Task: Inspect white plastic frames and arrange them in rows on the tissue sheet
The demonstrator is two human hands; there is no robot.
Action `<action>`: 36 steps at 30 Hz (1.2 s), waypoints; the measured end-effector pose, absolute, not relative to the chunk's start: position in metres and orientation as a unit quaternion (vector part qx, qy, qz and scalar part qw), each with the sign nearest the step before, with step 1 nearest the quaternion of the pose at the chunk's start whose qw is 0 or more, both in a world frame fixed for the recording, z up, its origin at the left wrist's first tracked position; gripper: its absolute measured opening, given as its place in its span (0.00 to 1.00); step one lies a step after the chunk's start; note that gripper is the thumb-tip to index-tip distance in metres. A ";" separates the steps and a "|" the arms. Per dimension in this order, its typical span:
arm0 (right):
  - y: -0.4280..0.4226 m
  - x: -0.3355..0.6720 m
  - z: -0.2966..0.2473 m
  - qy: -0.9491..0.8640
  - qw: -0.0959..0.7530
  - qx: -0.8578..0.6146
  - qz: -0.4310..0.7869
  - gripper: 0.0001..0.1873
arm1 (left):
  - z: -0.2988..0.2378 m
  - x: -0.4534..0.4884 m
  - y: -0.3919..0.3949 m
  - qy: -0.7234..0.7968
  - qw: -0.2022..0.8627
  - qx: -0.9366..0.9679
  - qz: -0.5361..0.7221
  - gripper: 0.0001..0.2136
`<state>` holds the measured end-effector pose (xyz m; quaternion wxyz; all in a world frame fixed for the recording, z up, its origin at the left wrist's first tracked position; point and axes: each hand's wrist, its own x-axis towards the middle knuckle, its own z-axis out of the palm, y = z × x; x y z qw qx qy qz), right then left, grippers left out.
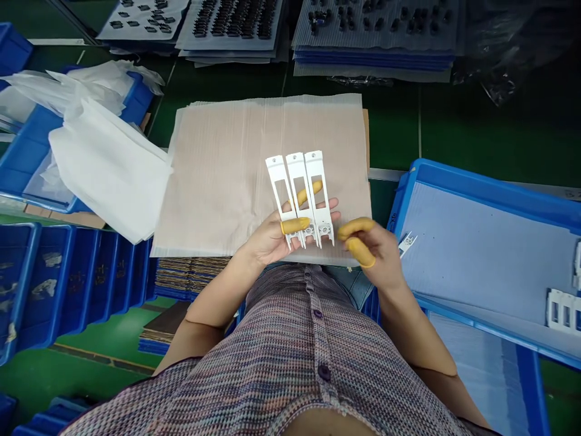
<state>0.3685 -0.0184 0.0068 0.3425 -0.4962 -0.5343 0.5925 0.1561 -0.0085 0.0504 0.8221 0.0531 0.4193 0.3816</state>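
My left hand (267, 239) lies palm up, wearing yellow finger cots. It holds three white slotted brackets (298, 197) fanned side by side, pinned by the thumb across their lower ends. Forked ends point toward my body, and small metal fittings show near them. Just right of the brackets, my right hand (379, 251) is curled, thumb and index finger bent close together in yellow cots. Whatever lies in its palm is hidden. Beyond its back edge a white forked end (407, 243) sticks out; I cannot tell whether the hand holds that piece or it rests at the tray.
Under the hands lies a stack of pale foam sheets (218, 169). A blue tray (481, 181) at right has more white brackets (563, 312). White foam bags (109, 163) spill from a blue bin at left. Sheets with rows of black parts (236, 24) stand at the back.
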 end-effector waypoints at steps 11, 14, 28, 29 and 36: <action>-0.018 0.352 0.015 -0.410 0.234 -0.479 0.740 0.25 | 0.045 0.154 -0.017 0.390 0.836 0.158 0.352 0.49; -0.021 0.353 0.013 -0.406 0.232 -0.482 0.741 0.26 | 0.046 0.154 -0.016 0.387 0.841 0.166 0.340 0.50; -0.023 0.352 0.014 -0.433 0.217 -0.481 0.731 0.32 | 0.044 0.154 -0.014 0.389 0.854 0.116 0.325 0.36; -0.024 0.352 0.014 -0.432 0.218 -0.480 0.732 0.31 | 0.044 0.154 -0.013 0.388 0.855 0.116 0.324 0.36; -0.022 0.359 0.013 -0.508 0.217 -0.475 0.685 0.31 | 0.039 0.163 -0.019 0.494 0.781 0.166 0.344 0.31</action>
